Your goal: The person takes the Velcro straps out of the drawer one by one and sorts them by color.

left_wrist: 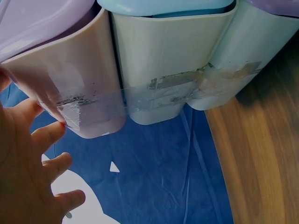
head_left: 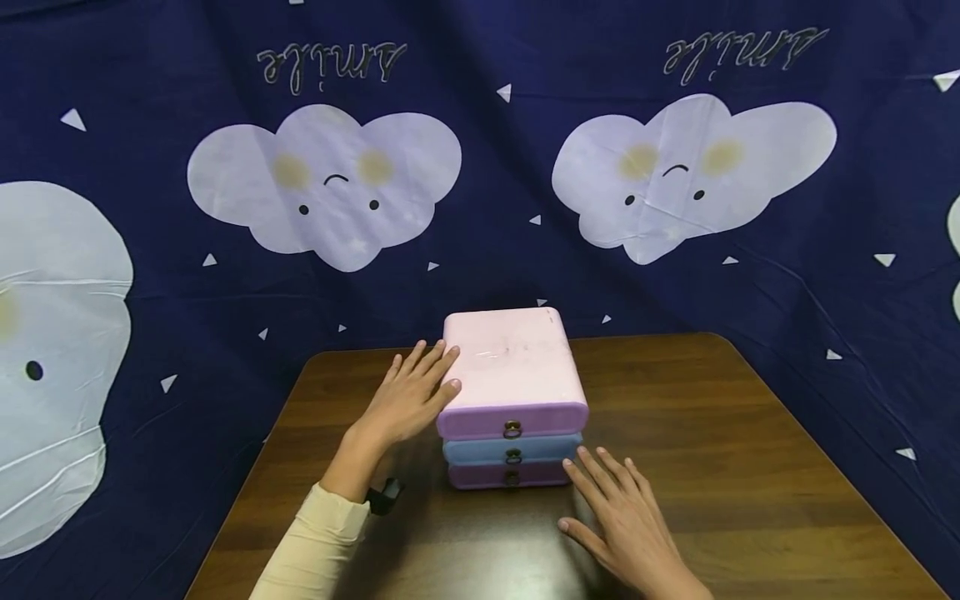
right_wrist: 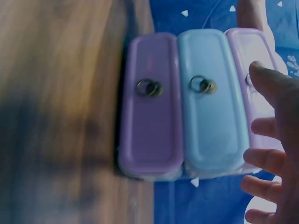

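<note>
On wooden table (head_left: pixel 720 467), stacked drawers (head_left: pixel 516 387), left hand (head_left: pixel 412 397), right hand (head_left: pixel 622 518) both outspread, cloud-print cloth (head_left: pixel 498 183) behind.

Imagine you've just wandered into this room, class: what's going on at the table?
Someone's left hand rests against the left edge of the top of a three-drawer unit, which stands on a wooden table. The right hand, fingers spread, is near the unit's lower right front; whether it touches is hard to tell. Neither hand holds any of the ring pulls, and none of the drawer fronts is pulled far out.
</note>
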Demonstrator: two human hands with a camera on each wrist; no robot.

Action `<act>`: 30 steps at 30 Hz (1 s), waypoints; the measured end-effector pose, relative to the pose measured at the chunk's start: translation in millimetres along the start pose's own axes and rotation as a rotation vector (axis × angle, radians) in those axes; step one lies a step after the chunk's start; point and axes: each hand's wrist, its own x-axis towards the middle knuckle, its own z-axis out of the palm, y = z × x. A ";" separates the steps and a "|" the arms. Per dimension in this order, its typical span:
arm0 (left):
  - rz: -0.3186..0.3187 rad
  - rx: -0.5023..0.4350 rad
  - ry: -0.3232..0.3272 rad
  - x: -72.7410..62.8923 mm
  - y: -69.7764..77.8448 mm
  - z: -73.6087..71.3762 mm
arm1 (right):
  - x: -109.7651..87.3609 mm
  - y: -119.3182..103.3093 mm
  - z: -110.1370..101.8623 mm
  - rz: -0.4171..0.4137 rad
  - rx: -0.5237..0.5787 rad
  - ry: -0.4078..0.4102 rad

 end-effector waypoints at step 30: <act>-0.020 0.027 -0.007 2.3 -3.8 3.1 | 77.8 -55.4 25.6 0.454 0.694 0.105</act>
